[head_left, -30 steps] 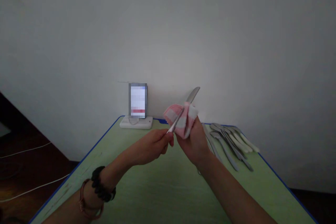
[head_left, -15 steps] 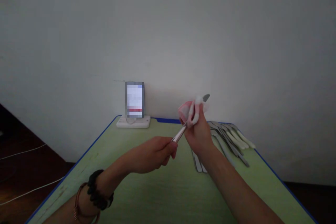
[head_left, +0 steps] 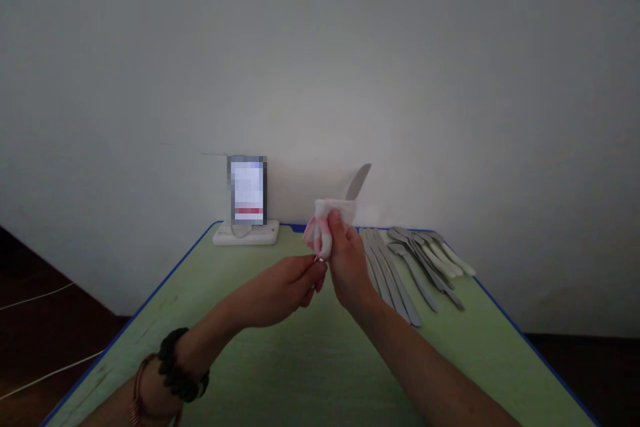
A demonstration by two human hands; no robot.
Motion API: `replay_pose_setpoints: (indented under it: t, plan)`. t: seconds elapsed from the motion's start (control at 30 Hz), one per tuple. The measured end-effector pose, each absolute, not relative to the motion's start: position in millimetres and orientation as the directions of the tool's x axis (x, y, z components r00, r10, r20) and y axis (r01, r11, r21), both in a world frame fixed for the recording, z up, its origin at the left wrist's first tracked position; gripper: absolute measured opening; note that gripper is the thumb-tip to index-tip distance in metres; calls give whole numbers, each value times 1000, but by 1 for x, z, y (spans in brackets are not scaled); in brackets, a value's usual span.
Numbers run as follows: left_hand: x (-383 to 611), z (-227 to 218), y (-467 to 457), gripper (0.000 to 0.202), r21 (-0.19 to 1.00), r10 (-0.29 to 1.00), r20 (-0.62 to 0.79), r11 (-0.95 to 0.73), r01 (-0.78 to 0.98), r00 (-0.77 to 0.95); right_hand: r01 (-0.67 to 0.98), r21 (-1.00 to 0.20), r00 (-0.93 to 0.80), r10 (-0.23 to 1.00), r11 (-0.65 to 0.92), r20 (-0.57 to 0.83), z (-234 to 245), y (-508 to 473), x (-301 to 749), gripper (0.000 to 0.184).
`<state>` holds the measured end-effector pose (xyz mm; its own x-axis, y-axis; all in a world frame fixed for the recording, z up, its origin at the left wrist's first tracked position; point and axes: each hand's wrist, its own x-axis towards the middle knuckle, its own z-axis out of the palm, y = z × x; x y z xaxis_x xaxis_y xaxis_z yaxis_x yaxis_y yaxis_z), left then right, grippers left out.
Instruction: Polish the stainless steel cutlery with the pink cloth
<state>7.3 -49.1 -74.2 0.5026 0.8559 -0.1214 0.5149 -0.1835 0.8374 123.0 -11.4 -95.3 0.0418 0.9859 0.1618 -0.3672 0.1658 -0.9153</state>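
Observation:
My left hand pinches the handle end of a table knife, whose blade tip pokes up past a pink and white cloth. My right hand is closed round that cloth, which wraps the knife's lower blade just above my left fingertips. Both hands hover over the green table, near its far edge. Most of the knife is hidden inside the cloth and my fingers.
Several knives and spoons lie in a row on the table's far right. A phone stands on a white base against the wall. White cables trail over the dark floor at left.
The cloth in my right hand has slid back down the blade toward the handle, baring the tip again. Both hands shifted slightly left.

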Motion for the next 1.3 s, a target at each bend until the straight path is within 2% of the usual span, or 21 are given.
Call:
replay_pose_setpoints:
  t: [0.17,0.33,0.5,0.67,0.87,1.0,1.13,1.3]
  plan:
    - [3,-60,-56,40,765,767,-190,-276,582,614,-517,-811,188,961,274,205,-80,7,142,41]
    - [1,-55,-58,43,717,778,-137,-349,603,614,-609,-716,281,937,342,209,-68,22,164,41]
    - [-1,-57,-56,50,726,827,-43,-359,587,560,-632,-644,379,897,431,229,-65,28,178,42]
    - [10,-65,-55,48,595,854,44,-440,673,519,-612,-705,318,927,360,197,-78,13,156,41]
    - [14,-66,-53,45,502,863,33,-450,739,503,-557,-798,146,973,232,181,-94,2,135,49]
    - [7,-65,-53,46,506,862,41,-454,734,505,-626,-754,110,980,199,168,-82,7,146,47]
    - [4,-67,-52,46,547,878,39,-418,725,477,-669,-733,115,991,125,64,-74,9,154,40]
    - [10,-70,-51,47,593,888,15,-378,712,459,-674,-729,54,992,121,115,-83,2,142,36]
